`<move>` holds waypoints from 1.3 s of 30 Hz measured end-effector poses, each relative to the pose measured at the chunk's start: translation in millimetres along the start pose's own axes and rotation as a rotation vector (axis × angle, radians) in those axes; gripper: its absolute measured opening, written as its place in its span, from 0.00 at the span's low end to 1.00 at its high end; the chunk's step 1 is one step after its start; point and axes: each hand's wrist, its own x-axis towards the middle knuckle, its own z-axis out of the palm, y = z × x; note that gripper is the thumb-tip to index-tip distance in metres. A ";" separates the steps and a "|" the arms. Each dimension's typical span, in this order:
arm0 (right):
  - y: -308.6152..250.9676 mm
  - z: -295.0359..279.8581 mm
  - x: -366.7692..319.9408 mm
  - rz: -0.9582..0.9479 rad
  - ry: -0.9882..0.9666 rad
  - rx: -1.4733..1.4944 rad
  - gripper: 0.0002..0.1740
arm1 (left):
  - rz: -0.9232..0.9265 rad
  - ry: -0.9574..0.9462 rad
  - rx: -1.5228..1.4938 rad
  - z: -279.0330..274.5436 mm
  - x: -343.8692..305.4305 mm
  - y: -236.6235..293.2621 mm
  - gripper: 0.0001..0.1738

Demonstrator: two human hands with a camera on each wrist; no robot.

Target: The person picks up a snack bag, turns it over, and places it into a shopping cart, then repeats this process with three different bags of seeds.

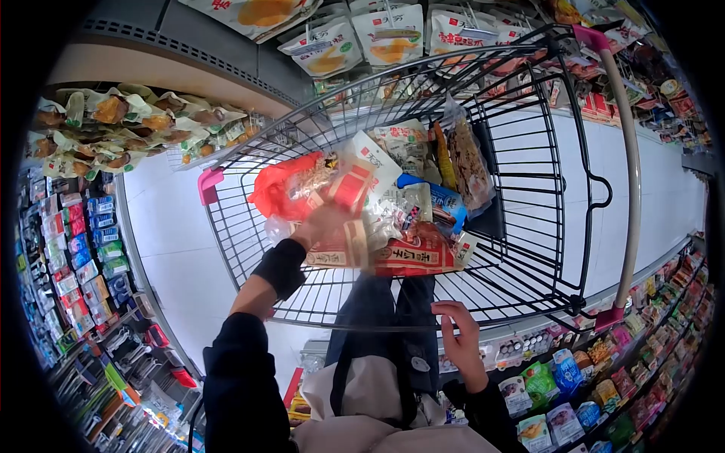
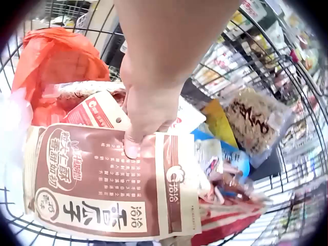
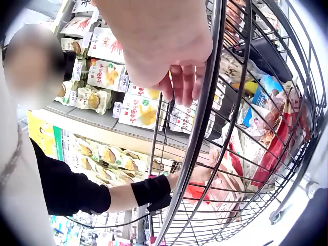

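Inside the cart, my left hand (image 1: 325,219) is at the upper edge of a brown bag of sunflower seeds (image 2: 97,179). In the left wrist view the thumb (image 2: 131,147) lies over that edge; the other fingers are mostly hidden. A red-and-white packet with a hang hole (image 2: 97,110) sits just behind the bag. Under the brown bag's right end lies a red seed bag (image 1: 415,257). My right hand (image 1: 459,343) is beside the near rim of the cart, fingers loosely bent and holding nothing. In the right wrist view its fingers hang by the black rim.
The wire shopping cart (image 1: 521,185) also contains an orange-red plastic bag (image 1: 279,185), a blue packet (image 1: 445,204) and a clear bag of snacks (image 1: 470,162). Shelves of hanging packets (image 1: 389,34) stand close along the far side. More snack shelves (image 1: 566,370) run at the near right.
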 end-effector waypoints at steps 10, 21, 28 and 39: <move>7.0 -3.4 0.0 -0.071 -0.021 0.000 0.10 | -0.052 -0.226 0.049 -20.5 49.4 26.3 0.11; 7.2 -8.3 -0.7 -0.075 -0.006 0.014 0.12 | 0.188 -0.352 0.602 25.3 118.5 34.8 0.12; 8.6 -7.1 1.0 -0.058 0.015 -0.010 0.12 | 0.045 -0.670 0.785 8.1 81.9 24.4 0.15; 9.3 -4.6 1.0 -0.122 0.041 -0.101 0.12 | 0.006 -0.578 0.854 -28.9 63.0 -3.7 0.15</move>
